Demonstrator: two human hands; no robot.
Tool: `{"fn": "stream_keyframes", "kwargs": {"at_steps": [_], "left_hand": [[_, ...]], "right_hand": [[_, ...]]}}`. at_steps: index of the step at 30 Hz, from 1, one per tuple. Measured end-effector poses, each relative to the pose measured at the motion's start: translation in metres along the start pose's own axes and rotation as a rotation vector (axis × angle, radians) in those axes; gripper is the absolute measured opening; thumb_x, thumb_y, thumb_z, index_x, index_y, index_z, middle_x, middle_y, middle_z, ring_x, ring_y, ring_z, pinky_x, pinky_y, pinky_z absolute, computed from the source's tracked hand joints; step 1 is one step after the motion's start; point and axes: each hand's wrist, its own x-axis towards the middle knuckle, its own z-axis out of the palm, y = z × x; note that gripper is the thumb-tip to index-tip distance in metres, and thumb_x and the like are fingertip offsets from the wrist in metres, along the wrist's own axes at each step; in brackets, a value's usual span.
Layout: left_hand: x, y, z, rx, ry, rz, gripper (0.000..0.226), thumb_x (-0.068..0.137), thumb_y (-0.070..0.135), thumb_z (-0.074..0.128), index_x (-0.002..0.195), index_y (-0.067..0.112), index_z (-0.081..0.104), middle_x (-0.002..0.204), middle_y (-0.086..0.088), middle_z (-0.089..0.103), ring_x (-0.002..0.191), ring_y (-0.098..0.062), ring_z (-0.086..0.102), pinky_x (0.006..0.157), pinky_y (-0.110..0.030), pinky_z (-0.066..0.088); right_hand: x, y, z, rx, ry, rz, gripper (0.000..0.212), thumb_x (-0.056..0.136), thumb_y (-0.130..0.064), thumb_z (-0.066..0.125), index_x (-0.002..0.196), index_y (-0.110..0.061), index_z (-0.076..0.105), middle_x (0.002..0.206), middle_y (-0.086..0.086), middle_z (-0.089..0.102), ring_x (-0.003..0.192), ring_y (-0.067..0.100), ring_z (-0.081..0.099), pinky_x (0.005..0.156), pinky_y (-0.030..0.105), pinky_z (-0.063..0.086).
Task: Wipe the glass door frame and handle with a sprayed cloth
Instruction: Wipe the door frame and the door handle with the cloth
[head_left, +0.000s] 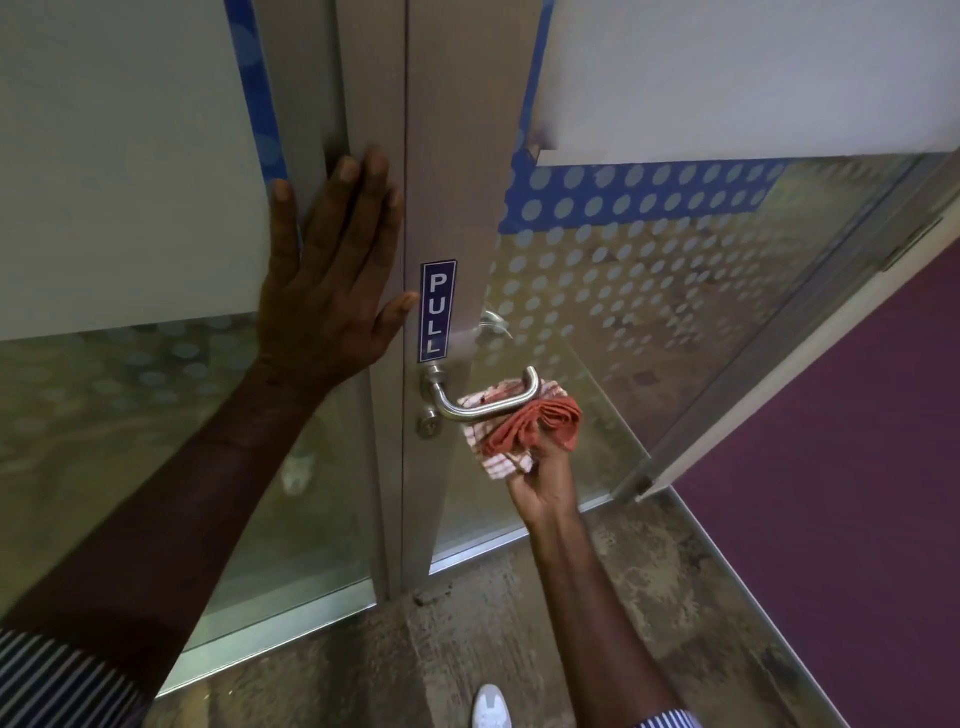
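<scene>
The left hand (332, 270) lies flat, fingers spread, bracing the door frame (447, 156). The right hand (545, 478), fingers bunched around the cloth (524, 431), sits under the handle (488, 405). Best wrap the lever fully and draw along it.

Red and white checked cloth (511, 428), silver brushed-metal handle (485, 402), grey metal door frame (457, 182), navy PULL sticker (437, 312) with white letters, glass (649, 270) with blue band and pale dots, purple carpet (857, 493), blue-and-white striped sleeve (57, 680), white shoe (491, 706)
</scene>
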Motion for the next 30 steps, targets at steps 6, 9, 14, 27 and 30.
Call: {"fn": "stream_keyframes", "kwargs": {"at_steps": [6, 9, 14, 27, 30], "left_hand": [[0.002, 0.0, -0.001, 0.006, -0.002, -0.005, 0.076, 0.107, 0.054, 0.028, 0.164, 0.004, 0.017, 0.169, -0.019, 0.02, 0.16, -0.028, -0.003, 0.127, -0.055, -0.013], [0.003, 0.001, -0.003, 0.008, 0.0, -0.001, 0.077, 0.107, 0.055, 0.028, 0.164, 0.004, 0.016, 0.169, -0.018, 0.019, 0.161, -0.029, 0.0, 0.127, -0.055, -0.013], [0.004, 0.002, -0.006, 0.0, -0.003, 0.006, 0.077, 0.107, 0.053, 0.032, 0.163, 0.003, 0.019, 0.167, -0.021, 0.025, 0.156, -0.036, 0.016, 0.127, -0.054, -0.014], [0.005, 0.001, -0.013, 0.021, -0.007, 0.009, 0.074, 0.107, 0.052, 0.035, 0.162, 0.003, 0.024, 0.166, -0.022, 0.029, 0.155, -0.037, 0.018, 0.127, -0.054, -0.012], [0.007, 0.0, -0.014, 0.026, -0.009, 0.005, 0.075, 0.107, 0.052, 0.037, 0.162, 0.003, 0.024, 0.165, -0.022, 0.029, 0.154, -0.037, 0.019, 0.127, -0.054, -0.012]], "right_hand": [[-0.028, -0.03, -0.007, -0.308, 0.074, -0.544, 0.04, 0.088, 0.005, 0.052, 0.108, -0.024, 0.07, 0.097, -0.005, 0.076, 0.088, 0.008, 0.072, 0.08, 0.029, 0.057], [-0.025, -0.04, 0.024, -1.161, 0.001, -0.969, 0.038, 0.088, -0.017, 0.061, 0.122, -0.033, 0.069, 0.129, -0.009, 0.07, 0.13, 0.01, 0.059, 0.115, 0.035, 0.041], [-0.024, -0.016, 0.04, -1.809, -0.132, -1.036, 0.043, 0.094, -0.019, 0.066, 0.136, -0.011, 0.062, 0.146, 0.007, 0.059, 0.145, 0.021, 0.041, 0.124, 0.047, 0.023], [-0.015, 0.002, 0.012, -1.89, -0.212, -1.408, 0.055, 0.087, -0.012, 0.072, 0.14, -0.008, 0.06, 0.145, 0.01, 0.061, 0.142, 0.029, 0.049, 0.115, 0.061, 0.037], [-0.023, 0.031, 0.021, -1.895, -0.264, -1.362, 0.06, 0.085, -0.006, 0.069, 0.144, -0.013, 0.057, 0.152, 0.005, 0.054, 0.148, 0.027, 0.041, 0.125, 0.056, 0.023]]}}
